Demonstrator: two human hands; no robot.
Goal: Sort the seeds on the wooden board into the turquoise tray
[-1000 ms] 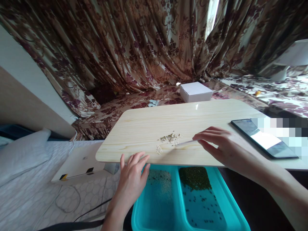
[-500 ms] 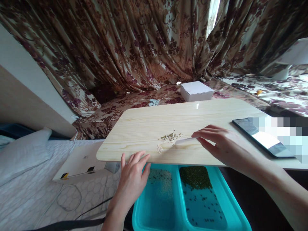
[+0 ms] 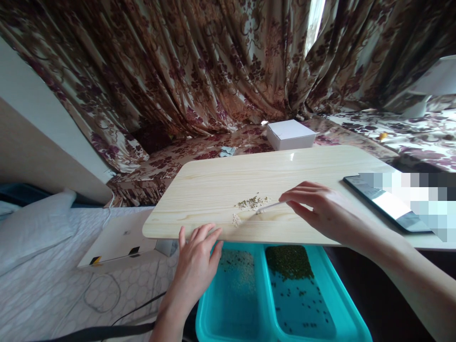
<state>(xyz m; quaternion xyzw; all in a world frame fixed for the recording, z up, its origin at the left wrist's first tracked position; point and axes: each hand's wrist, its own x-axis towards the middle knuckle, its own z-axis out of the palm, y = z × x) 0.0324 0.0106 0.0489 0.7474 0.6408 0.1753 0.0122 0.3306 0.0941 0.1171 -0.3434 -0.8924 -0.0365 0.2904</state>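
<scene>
My right hand (image 3: 318, 209) pinches a thin white strip (image 3: 271, 207) over the wood-grain table (image 3: 213, 183). The strip's far tip is at the lower right edge of a small mixed heap of green and whitish grains (image 3: 252, 204). Closer to me lies a little cluster of pale grains (image 3: 235, 220). My left hand (image 3: 198, 251) rests with fingers spread on the table's near edge, holding nothing. Below that edge is a two-compartment teal tray (image 3: 262, 304); pale grains (image 3: 244, 270) are in its left side and green beans (image 3: 290, 261) in its right.
A tablet (image 3: 377, 199), partly blurred out, lies at the table's right. Behind the table stands a white box (image 3: 292, 134) near a patterned curtain (image 3: 213, 66). On the bed at left are a white carton (image 3: 121, 237) and a pillow (image 3: 39, 228).
My right hand has shifted slightly left with the strip, whose tip has come a little lower and left, by the heap's edge. My left hand has stayed in place.
</scene>
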